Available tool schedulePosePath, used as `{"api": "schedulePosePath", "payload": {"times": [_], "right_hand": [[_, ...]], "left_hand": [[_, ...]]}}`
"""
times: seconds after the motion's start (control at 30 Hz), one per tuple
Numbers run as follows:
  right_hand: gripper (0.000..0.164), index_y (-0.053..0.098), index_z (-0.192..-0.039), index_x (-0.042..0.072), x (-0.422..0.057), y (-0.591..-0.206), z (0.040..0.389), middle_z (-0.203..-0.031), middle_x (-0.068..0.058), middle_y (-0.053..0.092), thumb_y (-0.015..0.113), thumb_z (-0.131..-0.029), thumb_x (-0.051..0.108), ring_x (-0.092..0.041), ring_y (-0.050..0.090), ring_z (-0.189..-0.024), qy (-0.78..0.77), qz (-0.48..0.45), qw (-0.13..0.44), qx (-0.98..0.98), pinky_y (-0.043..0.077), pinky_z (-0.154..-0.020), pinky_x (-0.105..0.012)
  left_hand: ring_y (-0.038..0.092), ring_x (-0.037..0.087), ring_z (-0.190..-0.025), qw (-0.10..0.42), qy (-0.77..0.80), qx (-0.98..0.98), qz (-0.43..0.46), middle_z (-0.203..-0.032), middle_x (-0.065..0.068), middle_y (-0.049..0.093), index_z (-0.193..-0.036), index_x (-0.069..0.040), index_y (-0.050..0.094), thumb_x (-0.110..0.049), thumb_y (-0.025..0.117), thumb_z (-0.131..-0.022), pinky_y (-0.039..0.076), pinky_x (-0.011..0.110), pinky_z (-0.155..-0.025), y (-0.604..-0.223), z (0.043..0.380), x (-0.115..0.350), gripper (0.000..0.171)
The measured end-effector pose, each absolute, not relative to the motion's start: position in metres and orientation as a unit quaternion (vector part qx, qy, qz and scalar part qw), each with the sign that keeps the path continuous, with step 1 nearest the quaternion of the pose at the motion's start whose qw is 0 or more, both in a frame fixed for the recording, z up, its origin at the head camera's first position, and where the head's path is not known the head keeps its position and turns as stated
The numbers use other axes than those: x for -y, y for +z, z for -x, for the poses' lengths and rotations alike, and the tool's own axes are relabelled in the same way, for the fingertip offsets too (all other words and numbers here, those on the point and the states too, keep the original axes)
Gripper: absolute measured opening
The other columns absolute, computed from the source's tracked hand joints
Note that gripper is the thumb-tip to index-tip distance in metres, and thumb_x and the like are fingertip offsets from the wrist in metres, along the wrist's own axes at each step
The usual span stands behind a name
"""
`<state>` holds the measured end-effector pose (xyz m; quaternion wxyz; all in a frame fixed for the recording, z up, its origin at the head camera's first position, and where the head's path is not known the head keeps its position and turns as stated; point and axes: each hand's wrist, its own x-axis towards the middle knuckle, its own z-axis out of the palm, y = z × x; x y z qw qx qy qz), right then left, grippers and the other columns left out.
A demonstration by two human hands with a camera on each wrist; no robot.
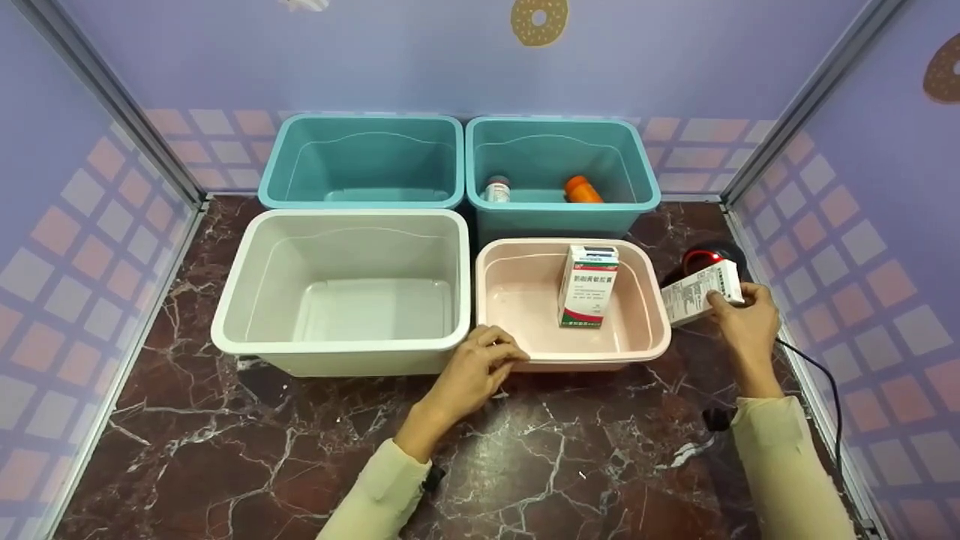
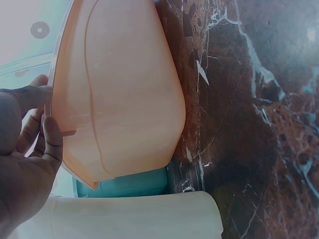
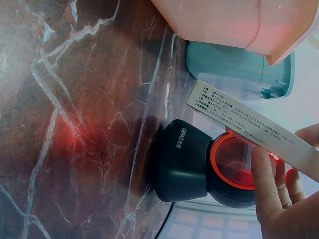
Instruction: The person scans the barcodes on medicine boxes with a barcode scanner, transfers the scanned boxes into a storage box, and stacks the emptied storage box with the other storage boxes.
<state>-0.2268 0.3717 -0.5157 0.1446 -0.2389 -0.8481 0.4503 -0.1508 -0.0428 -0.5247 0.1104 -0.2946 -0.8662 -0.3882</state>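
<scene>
My right hand [image 1: 750,326] pinches a white medicine box [image 1: 701,292] between thumb and fingers, right of the pink bin. In the right wrist view, the box's printed narrow side [image 3: 249,127] shows, and the box overlaps the round, red-lit window of a black barcode scanner [image 3: 180,162]. My left hand [image 1: 480,367] holds the near-left rim of the pink bin [image 1: 600,358], thumb and fingers on either side of it in the left wrist view. Inside that bin, white medicine boxes with green and red bands [image 1: 587,292] stand against its back wall.
A large white bin [image 1: 345,346] stands left of the pink one. Behind are two teal bins: the left one [image 1: 360,204], and the right one [image 1: 562,217] with a white bottle [image 1: 497,189] and an orange bottle [image 1: 583,190]. A black cable [image 1: 832,390] runs along the right wall.
</scene>
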Motion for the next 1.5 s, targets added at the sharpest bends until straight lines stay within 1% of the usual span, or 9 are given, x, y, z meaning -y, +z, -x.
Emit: {"api": "schedulePosePath", "payload": {"times": [0.23,0.37,0.43,0.77,0.9,1.03,1.23,1.33,1.5], "right_hand": [[0.042,0.056,-0.118,0.002,-0.370,-0.516,0.227,-0.080,0.013,0.056,0.072,-0.086,0.023,0.011,0.059,-0.054,0.459,0.227,0.159,0.844,0.053,-0.053,-0.012],[0.038,0.055,-0.115,0.003,-0.371,-0.518,0.227,-0.079,0.012,0.057,0.072,-0.086,0.020,0.007,0.062,-0.052,0.478,0.224,0.151,0.836,0.056,-0.055,-0.016],[0.039,0.055,-0.116,0.003,-0.372,-0.518,0.226,-0.079,0.011,0.057,0.073,-0.086,0.021,0.006,0.063,-0.052,0.478,0.226,0.144,0.837,0.057,-0.055,-0.018],[0.047,0.054,-0.124,0.000,-0.373,-0.516,0.227,-0.080,0.012,0.057,0.072,-0.087,0.024,0.006,0.063,-0.053,0.460,0.229,0.140,0.846,0.053,-0.051,-0.014],[0.046,0.054,-0.123,0.001,-0.373,-0.513,0.227,-0.075,0.015,0.056,0.072,-0.087,0.024,0.004,0.063,-0.050,0.463,0.224,0.146,0.845,0.054,-0.048,-0.017],[0.041,0.055,-0.118,0.003,-0.372,-0.507,0.228,-0.071,0.018,0.056,0.072,-0.086,0.022,0.001,0.064,-0.049,0.476,0.220,0.151,0.838,0.055,-0.047,-0.020],[0.030,0.055,-0.107,0.012,-0.371,-0.497,0.228,-0.074,0.018,0.056,0.073,-0.085,0.021,0.007,0.061,-0.050,0.476,0.215,0.167,0.836,0.053,-0.050,-0.014],[0.028,0.055,-0.104,0.016,-0.370,-0.490,0.229,-0.074,0.020,0.056,0.074,-0.084,0.023,0.009,0.059,-0.052,0.467,0.213,0.175,0.840,0.051,-0.051,-0.011],[0.026,0.053,-0.101,0.019,-0.370,-0.478,0.232,-0.073,0.018,0.057,0.074,-0.084,0.023,0.007,0.059,-0.051,0.478,0.202,0.180,0.836,0.051,-0.048,-0.013]], "left_hand": [[0.058,0.018,-0.101,0.117,-0.391,0.863,0.299,-0.100,-0.003,0.066,-0.099,-0.016,0.078,-0.006,0.072,-0.089,0.051,0.029,-0.092,-0.525,0.152,0.043,0.016],[0.058,0.018,-0.101,0.117,-0.391,0.862,0.299,-0.100,-0.002,0.066,-0.099,-0.016,0.078,-0.005,0.071,-0.089,0.051,0.030,-0.091,-0.526,0.152,0.043,0.016],[0.057,0.018,-0.101,0.114,-0.390,0.864,0.298,-0.100,-0.002,0.066,-0.099,-0.016,0.078,-0.006,0.071,-0.089,0.051,0.030,-0.091,-0.526,0.151,0.043,0.016],[0.058,0.019,-0.101,0.121,-0.392,0.861,0.300,-0.099,-0.001,0.066,-0.099,-0.015,0.078,-0.005,0.071,-0.089,0.051,0.031,-0.092,-0.526,0.151,0.043,0.016],[0.058,0.020,-0.101,0.125,-0.391,0.860,0.302,-0.099,-0.001,0.066,-0.099,-0.015,0.078,-0.004,0.071,-0.089,0.051,0.031,-0.092,-0.526,0.151,0.043,0.017],[0.058,0.019,-0.101,0.123,-0.388,0.863,0.300,-0.099,-0.002,0.066,-0.099,-0.016,0.078,-0.005,0.071,-0.089,0.050,0.030,-0.092,-0.526,0.151,0.043,0.017],[0.058,0.018,-0.102,0.118,-0.389,0.863,0.299,-0.101,-0.002,0.066,-0.100,-0.016,0.078,-0.005,0.071,-0.089,0.050,0.029,-0.093,-0.527,0.151,0.043,0.017],[0.058,0.018,-0.102,0.119,-0.387,0.864,0.299,-0.101,-0.002,0.066,-0.100,-0.016,0.078,-0.006,0.071,-0.088,0.050,0.029,-0.093,-0.527,0.151,0.043,0.017],[0.058,0.018,-0.102,0.121,-0.388,0.863,0.299,-0.101,-0.002,0.066,-0.100,-0.015,0.078,-0.006,0.072,-0.088,0.051,0.029,-0.093,-0.527,0.151,0.043,0.016]]}}
